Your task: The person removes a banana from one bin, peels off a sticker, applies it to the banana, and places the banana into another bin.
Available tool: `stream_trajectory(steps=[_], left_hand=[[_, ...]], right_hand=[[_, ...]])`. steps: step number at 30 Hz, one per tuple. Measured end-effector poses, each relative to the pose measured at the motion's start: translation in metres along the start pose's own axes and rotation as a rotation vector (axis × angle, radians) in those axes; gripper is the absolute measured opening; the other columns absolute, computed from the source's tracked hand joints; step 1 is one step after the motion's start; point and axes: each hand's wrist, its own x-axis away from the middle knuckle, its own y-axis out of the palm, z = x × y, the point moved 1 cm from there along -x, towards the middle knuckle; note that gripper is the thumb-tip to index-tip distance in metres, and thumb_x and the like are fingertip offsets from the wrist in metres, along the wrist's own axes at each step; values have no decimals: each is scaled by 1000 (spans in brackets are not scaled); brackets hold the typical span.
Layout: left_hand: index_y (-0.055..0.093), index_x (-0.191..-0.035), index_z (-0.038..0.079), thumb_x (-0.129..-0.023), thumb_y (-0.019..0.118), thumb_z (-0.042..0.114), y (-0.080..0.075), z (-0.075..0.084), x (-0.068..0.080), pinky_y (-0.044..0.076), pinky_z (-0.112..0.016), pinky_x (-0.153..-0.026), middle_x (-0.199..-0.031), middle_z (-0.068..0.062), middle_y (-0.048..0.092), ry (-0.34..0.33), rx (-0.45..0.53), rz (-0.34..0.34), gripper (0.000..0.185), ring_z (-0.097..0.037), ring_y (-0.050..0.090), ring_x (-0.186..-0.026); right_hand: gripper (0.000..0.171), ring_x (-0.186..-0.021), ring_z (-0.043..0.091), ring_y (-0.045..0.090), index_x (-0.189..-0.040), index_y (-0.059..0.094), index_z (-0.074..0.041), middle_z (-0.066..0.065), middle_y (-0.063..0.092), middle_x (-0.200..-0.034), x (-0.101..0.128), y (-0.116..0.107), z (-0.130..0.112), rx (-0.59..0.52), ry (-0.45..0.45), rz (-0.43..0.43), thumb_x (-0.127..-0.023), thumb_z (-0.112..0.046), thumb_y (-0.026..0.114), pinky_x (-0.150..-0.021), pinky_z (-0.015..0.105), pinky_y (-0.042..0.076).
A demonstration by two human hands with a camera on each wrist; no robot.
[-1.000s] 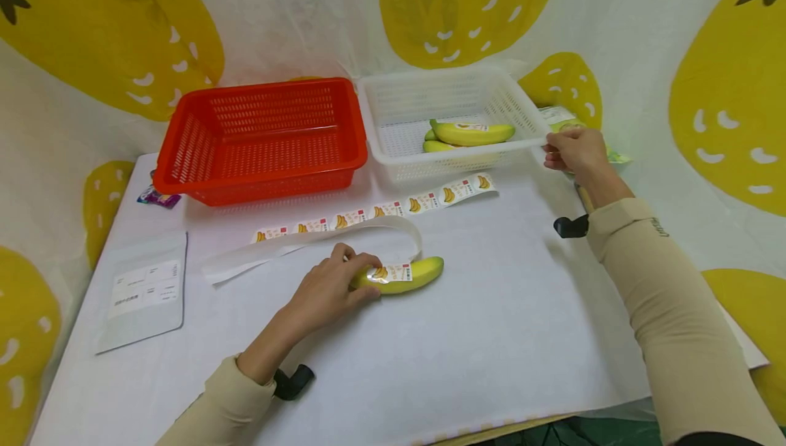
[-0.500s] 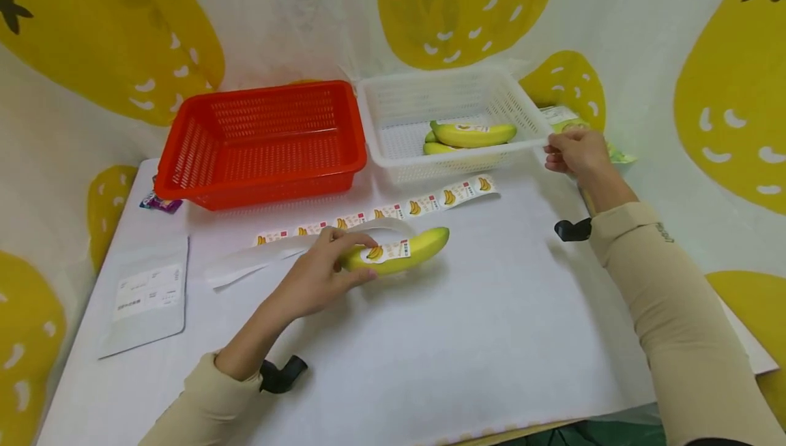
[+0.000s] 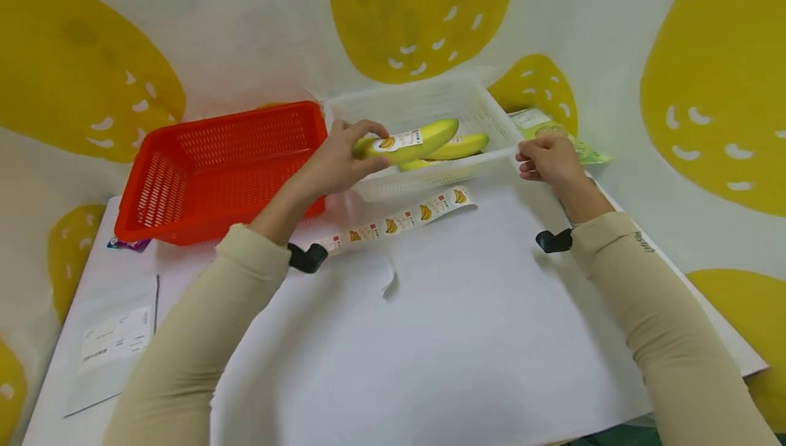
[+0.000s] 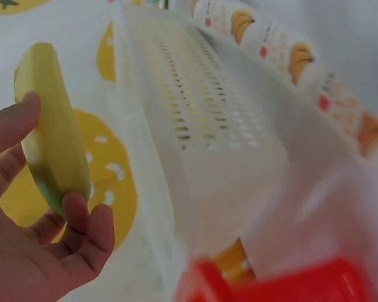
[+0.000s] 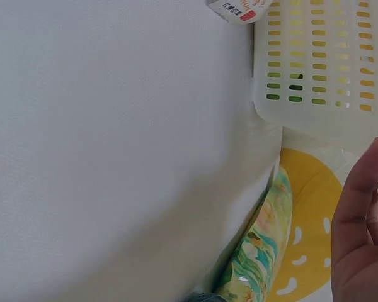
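White cloth printed with big yellow fruit shapes hung behind the table point(image 3: 467, 309), which was covered in plain white paper. The left hand point(image 3: 334, 163) gripped a banana point(image 3: 408, 144) by its stem end, fingers and thumb curled round it, and held it in the air over the near rim of the white basket point(image 3: 430, 101), its sticker facing up. From the left wrist view the fruit stood clear of the basket wall, touching nothing but the fingers point(image 4: 82, 226). Two more bananas point(image 3: 460, 147) lay inside the basket, just beyond the held one. The right hand point(image 3: 549, 158) pinched the basket's near right corner with curled fingers, probably to steady it so the light plastic would not slide. A strip of banana stickers point(image 3: 399, 219) lay on the paper just below both hands, between them. A red basket point(image 3: 215, 166) sat to the left of the left hand, touching the white one. A colourful packet point(image 3: 555, 134) lay just beyond the right hand, and a white pouch point(image 3: 113, 337) was well apart by the left elbow.
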Motion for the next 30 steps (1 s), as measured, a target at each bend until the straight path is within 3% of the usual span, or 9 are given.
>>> stream_trajectory(steps=[3, 6, 12, 15, 17, 21, 30], left_hand=[[54, -136, 24, -97, 68, 33, 20, 2, -41, 44, -51, -102, -142, -20, 38, -5, -1, -74, 42, -33, 48, -118], [53, -137, 22, -98, 67, 33, 40, 7, -72, 45, -53, -103, -148, -23, 32, -7, 22, -157, 43, -35, 47, -122], [54, -136, 19, -99, 67, 31, 69, 8, -109, 38, -58, -114, -158, -23, 26, -24, 22, -231, 41, -37, 31, -145], [55, -136, 19, -100, 66, 32, 79, 3, -121, 39, -55, -115, -157, -22, 30, -45, -37, -234, 40, -35, 33, -143], [56, -136, 20, -100, 66, 32, 82, -2, -122, 42, -53, -112, -155, -23, 31, -78, -58, -221, 40, -36, 42, -133], [55, -138, 22, -99, 68, 34, 85, -8, -124, 43, -55, -110, -153, -25, 29, -131, -39, -172, 43, -39, 50, -123], [55, -143, 22, -97, 70, 33, 87, -9, -127, 40, -55, -114, -149, -21, 34, -152, -31, -153, 49, -38, 49, -126]], right_hand=[[39, -65, 5, 61, -124, 60, 2, -11, 64, -78, 2, 6, 1, 29, 14, -11, -104, -31, 58, -64, 18, 58], [43, -66, 5, 61, -130, 57, 3, -11, 63, -79, 4, 8, 2, 49, 19, -5, -105, -32, 57, -65, 17, 58], [45, -66, 5, 61, -131, 57, 4, -11, 63, -80, 5, 6, 1, 35, -3, 16, -105, -32, 57, -65, 17, 58], [45, -66, 4, 61, -132, 56, 3, -10, 63, -81, 4, 4, 2, 31, -9, 21, -105, -32, 57, -65, 17, 57], [44, -66, 4, 61, -132, 56, 2, -10, 63, -82, 5, 6, 4, 29, -16, 24, -105, -32, 56, -65, 17, 57], [40, -66, 5, 61, -128, 57, 0, -10, 63, -83, 6, 7, 4, 15, -30, 35, -105, -33, 57, -65, 17, 57], [37, -67, 6, 61, -125, 57, -4, -10, 64, -83, 6, 7, 7, 6, -22, 48, -105, -35, 56, -66, 18, 58]])
